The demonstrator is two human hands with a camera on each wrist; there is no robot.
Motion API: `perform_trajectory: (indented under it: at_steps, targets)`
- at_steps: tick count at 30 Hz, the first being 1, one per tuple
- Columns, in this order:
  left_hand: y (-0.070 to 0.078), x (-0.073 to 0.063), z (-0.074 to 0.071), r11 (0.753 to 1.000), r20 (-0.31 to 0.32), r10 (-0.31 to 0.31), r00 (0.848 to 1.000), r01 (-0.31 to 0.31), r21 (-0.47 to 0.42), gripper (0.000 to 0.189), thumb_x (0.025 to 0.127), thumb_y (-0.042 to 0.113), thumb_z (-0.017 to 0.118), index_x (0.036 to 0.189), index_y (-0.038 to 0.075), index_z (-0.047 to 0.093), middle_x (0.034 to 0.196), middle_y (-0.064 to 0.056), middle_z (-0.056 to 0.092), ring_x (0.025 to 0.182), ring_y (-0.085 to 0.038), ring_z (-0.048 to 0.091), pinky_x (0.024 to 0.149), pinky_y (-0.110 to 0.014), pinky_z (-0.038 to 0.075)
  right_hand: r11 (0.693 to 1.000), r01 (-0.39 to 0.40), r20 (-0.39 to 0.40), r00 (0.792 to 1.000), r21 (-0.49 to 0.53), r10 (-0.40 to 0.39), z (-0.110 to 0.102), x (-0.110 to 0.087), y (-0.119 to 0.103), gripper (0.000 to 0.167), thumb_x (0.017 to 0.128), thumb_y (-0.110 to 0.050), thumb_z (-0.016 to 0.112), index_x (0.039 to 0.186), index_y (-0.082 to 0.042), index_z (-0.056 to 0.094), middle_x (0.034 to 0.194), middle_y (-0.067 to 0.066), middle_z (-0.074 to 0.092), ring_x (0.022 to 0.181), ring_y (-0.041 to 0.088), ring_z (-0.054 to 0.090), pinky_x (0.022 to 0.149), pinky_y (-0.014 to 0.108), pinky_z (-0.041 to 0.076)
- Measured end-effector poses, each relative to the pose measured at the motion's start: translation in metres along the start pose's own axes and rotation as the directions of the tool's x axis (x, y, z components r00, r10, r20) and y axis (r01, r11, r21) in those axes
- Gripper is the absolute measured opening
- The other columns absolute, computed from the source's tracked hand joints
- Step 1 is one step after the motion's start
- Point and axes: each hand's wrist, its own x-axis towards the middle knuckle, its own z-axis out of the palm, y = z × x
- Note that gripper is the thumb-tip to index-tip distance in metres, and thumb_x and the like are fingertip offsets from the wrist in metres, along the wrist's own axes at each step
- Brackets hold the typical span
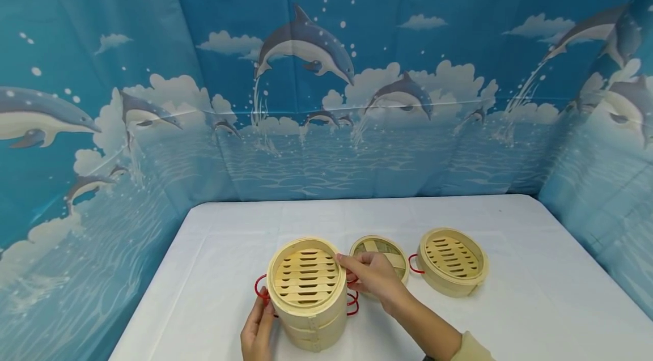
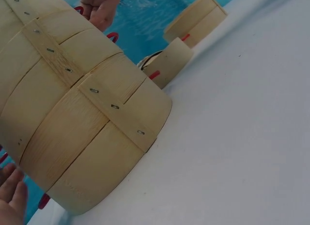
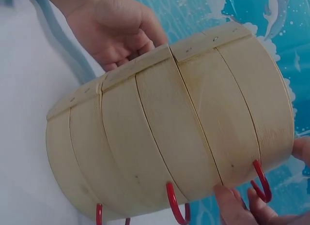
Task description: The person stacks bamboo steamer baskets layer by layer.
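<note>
Right hand (image 1: 376, 280): your thumb and fingers pinch the top tier (image 1: 306, 277), likely keeping it aligned.
Left hand (image 1: 257, 330): beside the stack (image 1: 316, 338), likely for steadying; you cannot tell its finger grip.

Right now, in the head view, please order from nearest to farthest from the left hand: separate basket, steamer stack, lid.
1. Steamer stack, directly beside the left hand.
2. Lid, partly behind the right hand.
3. Separate basket, farthest right.

A white-covered table (image 1: 204, 293) carries a bamboo steamer stack (image 1: 309, 320), a woven lid (image 1: 394, 259) and a single slatted basket (image 1: 453, 262).
</note>
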Motion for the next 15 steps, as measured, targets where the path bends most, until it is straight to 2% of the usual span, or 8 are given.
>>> perform_trajectory:
  at_steps: [2, 4, 6, 7, 9, 13, 14, 15]
  targets:
    - [0.000, 0.000, 0.000, 0.993, -0.037, 0.114, 0.993, -0.115, -0.035, 0.044, 0.098, 0.014, 0.045, 0.132, -0.013, 0.038, 0.131, -0.021, 0.046, 0.107, 0.008, 0.046, 0.087, -0.008, 0.040, 1.000, 0.008, 0.004, 1.000, -0.002, -0.008, -0.005, -0.002, 0.000, 0.050, 0.078, -0.042, 0.071, 0.095, 0.004, 0.061, 0.078, 0.008, 0.061, 0.072, 0.016, 0.060, 0.065, 0.032, 0.056]
    - [0.000, 0.000, -0.002, 0.967, -0.075, 0.244, 0.967, -0.248, -0.050, 0.039, 0.098, 0.007, 0.042, 0.129, -0.016, 0.039, 0.126, -0.015, 0.052, 0.107, 0.005, 0.049, 0.088, -0.011, 0.041, 1.000, 0.022, 0.007, 1.000, 0.009, -0.022, -0.012, -0.004, 0.001, 0.051, 0.079, -0.041, 0.070, 0.101, 0.005, 0.060, 0.084, 0.009, 0.062, 0.078, 0.019, 0.061, 0.069, 0.034, 0.056]
    - [0.001, -0.001, -0.003, 0.938, -0.092, 0.337, 0.937, -0.343, -0.054, 0.037, 0.098, 0.004, 0.039, 0.128, -0.017, 0.040, 0.122, -0.005, 0.055, 0.108, 0.001, 0.051, 0.089, -0.013, 0.042, 0.999, 0.042, 0.010, 0.999, 0.024, -0.043, -0.024, -0.007, 0.004, 0.049, 0.082, -0.036, 0.069, 0.104, 0.006, 0.059, 0.091, 0.009, 0.062, 0.084, 0.022, 0.061, 0.074, 0.036, 0.055]
    - [0.002, -0.002, -0.004, 0.931, -0.094, 0.357, 0.929, -0.363, -0.050, 0.037, 0.098, 0.005, 0.038, 0.128, -0.016, 0.040, 0.121, 0.000, 0.056, 0.108, 0.000, 0.051, 0.090, -0.013, 0.042, 0.998, 0.056, 0.012, 0.998, 0.025, -0.056, -0.032, -0.008, 0.007, 0.046, 0.083, -0.034, 0.068, 0.105, 0.006, 0.059, 0.094, 0.009, 0.062, 0.087, 0.022, 0.061, 0.075, 0.037, 0.055]
    - [0.005, -0.004, -0.004, 0.924, -0.071, 0.377, 0.924, -0.380, -0.041, 0.037, 0.099, 0.006, 0.037, 0.129, -0.016, 0.040, 0.121, -0.001, 0.056, 0.109, -0.001, 0.051, 0.090, -0.013, 0.041, 0.997, 0.070, 0.013, 0.997, 0.028, -0.071, -0.050, -0.010, 0.012, 0.041, 0.085, -0.028, 0.066, 0.105, 0.007, 0.059, 0.095, 0.009, 0.063, 0.089, 0.023, 0.061, 0.078, 0.035, 0.054]
    - [0.009, -0.008, -0.003, 0.930, -0.018, 0.364, 0.931, -0.364, -0.042, 0.038, 0.100, 0.008, 0.036, 0.131, -0.013, 0.040, 0.124, -0.024, 0.052, 0.112, -0.005, 0.051, 0.091, -0.015, 0.041, 0.997, 0.057, -0.013, 0.998, -0.045, -0.058, -0.095, -0.014, 0.021, 0.043, 0.088, -0.027, 0.064, 0.109, 0.009, 0.057, 0.097, 0.010, 0.063, 0.088, 0.021, 0.061, 0.078, 0.031, 0.053]
    - [0.009, -0.008, -0.002, 0.926, -0.009, 0.373, 0.928, -0.372, -0.054, 0.037, 0.099, 0.006, 0.037, 0.130, -0.013, 0.040, 0.123, -0.029, 0.050, 0.112, -0.007, 0.051, 0.091, -0.016, 0.041, 0.996, 0.049, -0.027, 0.998, -0.071, -0.051, -0.107, -0.013, 0.023, 0.045, 0.088, -0.028, 0.064, 0.110, 0.010, 0.056, 0.098, 0.011, 0.064, 0.088, 0.020, 0.061, 0.078, 0.030, 0.054]
    - [0.009, -0.008, -0.002, 0.922, -0.005, 0.383, 0.924, -0.382, -0.066, 0.037, 0.099, 0.005, 0.038, 0.130, -0.014, 0.040, 0.123, -0.029, 0.050, 0.112, -0.008, 0.052, 0.091, -0.017, 0.042, 0.993, 0.036, -0.046, 0.998, -0.114, -0.042, -0.120, -0.013, 0.025, 0.048, 0.088, -0.031, 0.063, 0.112, 0.010, 0.055, 0.098, 0.011, 0.064, 0.086, 0.018, 0.061, 0.076, 0.029, 0.054]
